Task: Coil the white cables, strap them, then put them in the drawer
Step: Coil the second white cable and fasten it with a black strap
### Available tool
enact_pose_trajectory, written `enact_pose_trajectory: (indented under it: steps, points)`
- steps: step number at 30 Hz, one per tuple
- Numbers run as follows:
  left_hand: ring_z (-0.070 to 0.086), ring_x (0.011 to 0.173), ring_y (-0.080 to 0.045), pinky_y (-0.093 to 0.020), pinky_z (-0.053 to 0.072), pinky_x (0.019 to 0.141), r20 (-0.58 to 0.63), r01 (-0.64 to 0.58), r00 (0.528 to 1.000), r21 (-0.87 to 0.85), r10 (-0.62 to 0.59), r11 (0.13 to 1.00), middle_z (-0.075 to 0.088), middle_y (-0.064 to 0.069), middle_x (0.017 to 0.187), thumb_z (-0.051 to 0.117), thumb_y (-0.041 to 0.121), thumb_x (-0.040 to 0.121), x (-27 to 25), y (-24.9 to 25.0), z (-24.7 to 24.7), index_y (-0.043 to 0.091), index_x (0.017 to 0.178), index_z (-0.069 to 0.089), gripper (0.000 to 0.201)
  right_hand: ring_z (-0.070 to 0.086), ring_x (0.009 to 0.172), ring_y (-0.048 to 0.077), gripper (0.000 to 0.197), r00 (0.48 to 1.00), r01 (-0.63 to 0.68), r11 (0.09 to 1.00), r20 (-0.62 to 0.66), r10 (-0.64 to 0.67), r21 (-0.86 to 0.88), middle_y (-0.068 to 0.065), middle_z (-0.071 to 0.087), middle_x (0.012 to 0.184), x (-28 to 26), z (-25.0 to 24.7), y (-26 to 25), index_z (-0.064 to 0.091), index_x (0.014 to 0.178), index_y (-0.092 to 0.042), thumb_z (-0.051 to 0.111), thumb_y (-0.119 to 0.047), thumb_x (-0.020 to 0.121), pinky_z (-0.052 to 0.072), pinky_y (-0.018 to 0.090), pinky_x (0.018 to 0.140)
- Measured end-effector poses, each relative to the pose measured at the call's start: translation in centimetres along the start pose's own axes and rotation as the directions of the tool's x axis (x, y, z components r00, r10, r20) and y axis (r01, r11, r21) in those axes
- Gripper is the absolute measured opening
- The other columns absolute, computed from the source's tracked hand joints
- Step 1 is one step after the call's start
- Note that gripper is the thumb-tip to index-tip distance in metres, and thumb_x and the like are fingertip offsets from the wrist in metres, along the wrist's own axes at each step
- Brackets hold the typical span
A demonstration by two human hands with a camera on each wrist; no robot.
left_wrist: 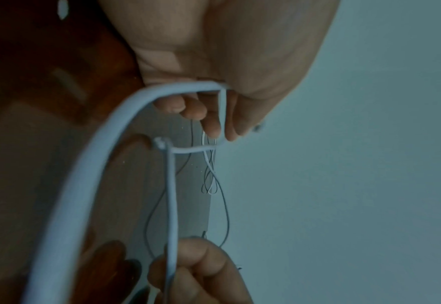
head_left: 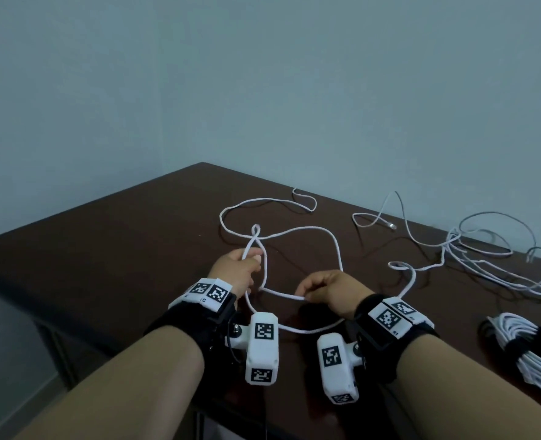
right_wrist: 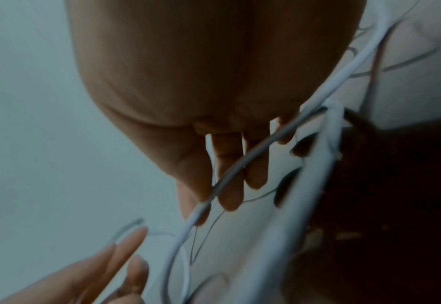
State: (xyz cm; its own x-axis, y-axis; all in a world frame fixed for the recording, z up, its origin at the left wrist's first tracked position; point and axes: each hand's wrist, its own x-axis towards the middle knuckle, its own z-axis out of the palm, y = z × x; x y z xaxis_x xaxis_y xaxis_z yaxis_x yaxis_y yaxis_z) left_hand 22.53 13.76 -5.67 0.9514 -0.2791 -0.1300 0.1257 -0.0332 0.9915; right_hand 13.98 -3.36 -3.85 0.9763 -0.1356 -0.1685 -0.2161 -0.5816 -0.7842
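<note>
The room is lit dimly and evenly, and a blue-grey tint is seen everywhere. Soft shadows are cast under the cable [head_left: 307, 231] on the dark table [head_left: 104, 249]. No glare is seen. The head picture is sharp in the middle and bent at the edges. Both wrist pictures are darker and blurred; the nearest cable is smeared, and the fingers [right_wrist: 230, 185] are shown softly.

I see cable [head_left: 297, 231] looped mid-table [head_left: 136, 236], between my hands | loose cables [head_left: 485, 249] at 2 o'clock, by the far edge | strapped bundle [head_left: 529, 347] at 4 o'clock, near edge.
</note>
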Motion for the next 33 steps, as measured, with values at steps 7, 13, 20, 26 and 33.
enact_pose_trajectory:
  steps: [7,13,20,26,33]
  points:
    - [0.045,0.052,-0.007,-0.018,0.037,0.050,0.267,-0.054,0.962,0.003,0.051,0.999,0.056,0.000,0.071,0.048,0.002,0.093,-2.1,0.6,1.2,0.023,0.099,0.065,0.028,0.057,0.069,0.017,0.025,0.932,0.035,0.965,-0.357,0.062,0.259,0.009,0.066,0.084,2.3,0.3,-0.9,0.062,0.074,-0.018,0.054,-0.036,0.090,0.049,0.037,0.075]
    - [0.059,0.072,-0.009,-0.020,0.046,0.070,0.498,-0.184,0.866,0.252,0.036,0.950,0.064,0.006,0.078,0.059,0.006,0.089,-2.4,0.8,1.5,0.032,0.088,0.069,0.027,0.065,0.068,0.018,0.014,0.982,0.093,0.949,-0.185,-0.037,0.301,0.010,0.068,0.086,2.2,1.1,-4.0,0.056,0.092,-0.016,0.049,-0.029,0.095,0.052,0.027,0.065]
    - [0.055,0.083,-0.016,-0.033,0.049,0.072,0.180,-0.001,0.984,0.016,-0.001,1.000,0.060,-0.003,0.092,0.057,0.033,0.091,-1.7,0.9,1.6,0.017,0.099,0.060,0.018,0.058,0.066,0.013,0.022,0.955,0.211,0.959,-0.249,-0.161,0.189,-0.002,0.065,0.072,1.4,0.4,-3.7,0.057,0.084,-0.022,0.042,-0.011,0.096,0.045,0.023,0.067]
    - [0.054,0.107,-0.025,-0.037,0.050,0.093,0.114,0.056,0.992,-0.048,-0.051,0.997,0.046,-0.012,0.132,0.057,0.007,0.088,1.1,0.5,1.2,0.034,0.140,0.035,0.063,0.058,0.066,0.013,0.017,0.959,0.158,0.971,-0.262,-0.107,0.182,-0.001,0.067,0.071,0.8,-1.1,-2.2,0.058,0.092,-0.012,0.042,-0.010,0.097,0.045,0.022,0.068]
    - [0.029,0.140,-0.032,-0.036,0.044,0.092,0.261,0.171,0.960,-0.267,-0.100,0.949,0.028,-0.012,0.153,0.059,0.009,0.090,3.0,0.5,2.9,0.033,0.149,0.019,0.076,0.062,0.056,-0.002,0.017,0.984,0.149,0.956,-0.129,-0.119,0.253,0.006,0.065,0.075,-0.6,-2.2,-1.6,0.055,0.098,-0.009,0.039,-0.003,0.097,0.045,0.009,0.057]
